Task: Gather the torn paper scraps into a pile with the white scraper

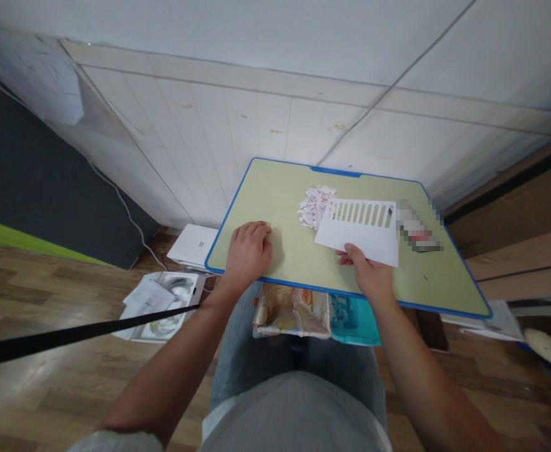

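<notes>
Shows white wall point(256, 37) above pale, brown-spotted vertical-board panelling point(237, 135), crossed by thin grey cable point(391, 86). At left, has dark-grey flat-sided furniture point(44, 176) with lime-green lower band point(2, 232). Below, has brown wood-plank floor point(49, 314), faintly shiny.

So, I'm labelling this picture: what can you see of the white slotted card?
The white card is thin and flat, paper or plastic by its look, with a row of rounded slots along its far side. The right hand holds its near edge, over the table. Its left part overlaps the pale scraps in view; contact is unclear.
</notes>
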Motion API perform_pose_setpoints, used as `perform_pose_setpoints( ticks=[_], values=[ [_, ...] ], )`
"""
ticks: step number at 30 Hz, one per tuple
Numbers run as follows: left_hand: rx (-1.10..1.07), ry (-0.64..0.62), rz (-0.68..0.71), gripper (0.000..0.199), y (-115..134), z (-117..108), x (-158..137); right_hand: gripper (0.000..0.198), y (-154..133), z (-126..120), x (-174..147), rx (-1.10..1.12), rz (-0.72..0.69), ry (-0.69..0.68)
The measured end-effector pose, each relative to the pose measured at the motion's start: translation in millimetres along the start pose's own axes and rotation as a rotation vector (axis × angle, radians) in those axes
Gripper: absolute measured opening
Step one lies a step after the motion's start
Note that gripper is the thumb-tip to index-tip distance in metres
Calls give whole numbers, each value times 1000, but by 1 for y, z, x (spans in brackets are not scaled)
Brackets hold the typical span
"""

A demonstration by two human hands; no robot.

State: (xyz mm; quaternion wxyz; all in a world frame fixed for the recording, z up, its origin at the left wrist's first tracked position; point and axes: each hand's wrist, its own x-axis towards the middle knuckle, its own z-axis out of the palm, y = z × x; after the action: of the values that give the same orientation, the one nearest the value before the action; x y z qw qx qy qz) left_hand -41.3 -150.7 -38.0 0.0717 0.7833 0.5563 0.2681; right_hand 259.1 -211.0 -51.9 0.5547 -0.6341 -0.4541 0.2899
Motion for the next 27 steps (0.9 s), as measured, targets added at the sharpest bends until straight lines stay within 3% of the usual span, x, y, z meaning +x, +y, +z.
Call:
perform_pose_setpoints(
  ticks=[3, 10, 18, 27],
  values=[
    [-2, 2, -1, 33, 0, 0, 0, 38, -4, -4, -3, 49, 6, -42],
    [-3, 4, -1, 34, 0, 1, 0, 29, -15, -2, -3, 138, 34, 38],
    [5, -14, -8, 34, 1, -1, 0, 31, -1, -7, -1, 66, 27, -57],
    [-9, -3, -8, 34, 0, -1, 0, 31, -17, -16, -10, -34, -23, -200]
  ],
)
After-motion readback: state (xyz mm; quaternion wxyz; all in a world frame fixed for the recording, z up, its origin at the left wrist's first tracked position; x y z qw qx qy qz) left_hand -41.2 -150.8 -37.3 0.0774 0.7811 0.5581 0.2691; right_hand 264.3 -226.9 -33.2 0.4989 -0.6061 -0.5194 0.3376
